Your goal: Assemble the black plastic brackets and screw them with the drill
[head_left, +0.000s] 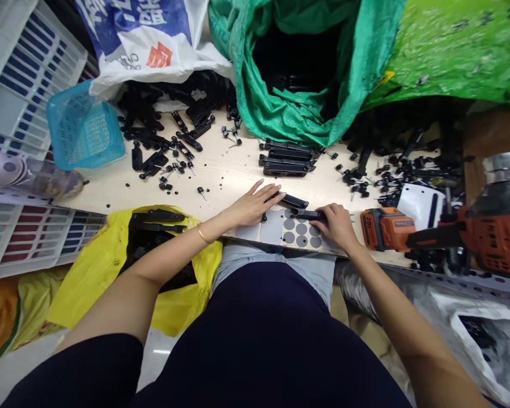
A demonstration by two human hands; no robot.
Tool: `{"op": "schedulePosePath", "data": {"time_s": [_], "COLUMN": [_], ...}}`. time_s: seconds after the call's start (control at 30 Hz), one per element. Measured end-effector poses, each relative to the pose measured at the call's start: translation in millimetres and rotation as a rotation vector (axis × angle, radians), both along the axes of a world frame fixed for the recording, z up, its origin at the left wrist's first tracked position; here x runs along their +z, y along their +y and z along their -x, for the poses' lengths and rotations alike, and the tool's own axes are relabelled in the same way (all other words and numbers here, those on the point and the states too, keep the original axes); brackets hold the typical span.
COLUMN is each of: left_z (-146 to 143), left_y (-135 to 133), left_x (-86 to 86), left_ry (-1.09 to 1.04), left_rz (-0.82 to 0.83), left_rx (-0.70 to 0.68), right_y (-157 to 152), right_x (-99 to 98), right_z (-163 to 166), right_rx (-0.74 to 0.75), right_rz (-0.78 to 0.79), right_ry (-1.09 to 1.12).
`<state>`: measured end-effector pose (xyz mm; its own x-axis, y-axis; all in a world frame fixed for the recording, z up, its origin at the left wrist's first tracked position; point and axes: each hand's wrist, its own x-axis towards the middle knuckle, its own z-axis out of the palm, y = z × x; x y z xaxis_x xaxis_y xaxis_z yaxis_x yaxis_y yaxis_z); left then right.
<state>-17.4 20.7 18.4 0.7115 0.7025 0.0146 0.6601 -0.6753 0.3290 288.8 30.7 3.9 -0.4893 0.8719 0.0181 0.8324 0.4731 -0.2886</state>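
My left hand [255, 207] lies low over the table with its fingers stretched out. Its fingertips are at the near end of a long black plastic part [295, 200]. Between thumb and fingers, my right hand [338, 224] grips the end of a second black plastic part [306, 214]. This part lies across the top of a sheet with grey round stickers [301, 229] at the table's front edge. A small black knob [264, 217] sits just below my left fingers. Farther back, several similar black parts [287, 158] are lined up in a stack.
An orange cordless drill [484, 226] lies at the right. Loose black parts [153, 141] and pin-like screws [176, 169] are scattered left. Behind stands a green sack [246, 85]; a blue basket [85, 127] is far left. A yellow bag [89, 255] hangs by my left arm.
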Motion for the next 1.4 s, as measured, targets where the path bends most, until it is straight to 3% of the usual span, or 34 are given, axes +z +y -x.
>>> {"op": "schedulePosePath", "data": {"time_s": [0.13, 0.27, 0.43, 0.57, 0.77, 0.83, 0.93, 1.1, 1.17, 1.27, 1.4], "left_z": [-11.5, -23.7, -47.6, -52.5, -47.4, -46.8, -49.7, -62.3, -66.4, -71.0, -79.8], "left_y": [32.1, 34.3, 10.8, 4.2, 2.5, -10.8, -49.4, -107.4, -110.0, -97.3, -80.3], "left_x": [6.4, 37.2, 60.9, 63.6, 78.7, 85.7, 94.4, 104.7, 109.9, 115.3, 105.6], "left_ry": [0.073, 0.065, 0.064, 0.036, -0.086, -0.257, -0.589, -1.010, -1.148, -1.297, -1.264], "left_rz": [-0.013, -0.028, 0.076, 0.090, 0.134, 0.243, 0.503, 0.781, 0.782, 0.637, 0.411], "left_rx": [-0.241, -0.302, -0.183, -0.090, -0.075, -0.103, -0.091, 0.297, 0.372, 0.384, 0.311], "right_y": [-14.0, -29.4, -39.7, -37.5, -31.7, -39.1, -62.2, -100.3, -103.8, -94.5, -74.6], "right_x": [8.5, 43.1, 81.8, 98.5, 117.5, 123.1, 130.6, 137.7, 138.6, 135.3, 114.0], "right_z": [-14.3, -6.0, 8.0, 14.1, 8.7, 7.2, 12.1, 39.4, 51.0, 62.5, 70.9], "right_rx": [0.024, 0.015, 0.078, 0.123, 0.285, 0.289, 0.289, 0.125, 0.050, 0.002, -0.194], "right_rz": [0.104, 0.116, 0.132, 0.112, 0.100, 0.162, 0.390, 0.790, 0.856, 0.813, 0.796], "right_ry": [0.055, 0.088, 0.043, -0.057, -0.232, -0.104, 0.249, 0.662, 0.801, 1.032, 1.280]}}
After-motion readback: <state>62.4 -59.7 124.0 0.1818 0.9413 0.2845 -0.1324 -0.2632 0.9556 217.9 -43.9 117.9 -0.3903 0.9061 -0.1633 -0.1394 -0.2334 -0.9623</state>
